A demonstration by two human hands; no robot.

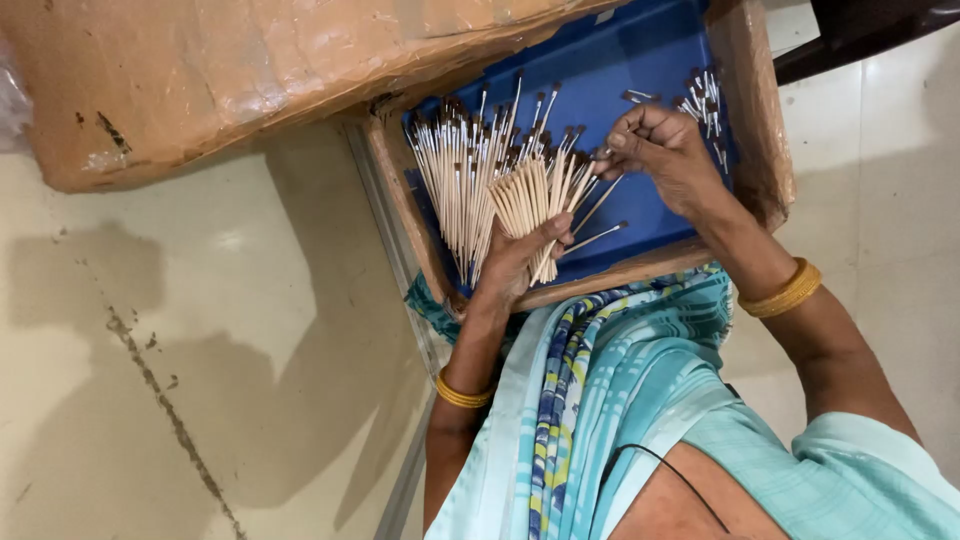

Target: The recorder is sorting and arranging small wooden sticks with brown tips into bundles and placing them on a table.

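Brushes [528, 195] fan out in your left hand [515, 262], clenched around the bundle above the blue tray [650, 215]. Your right hand [660, 155] pinches one brush at the bundle's top; a loose grip could spill them.

A single head-worn camera looks steeply down from above the person's chest onto a blue-lined tray [650, 60]. It sits close to the tray, which fills the upper middle of the frame. Pale floor [200, 400] lies left of and below the tray, and a cardboard box [250, 70] overhangs its upper left.
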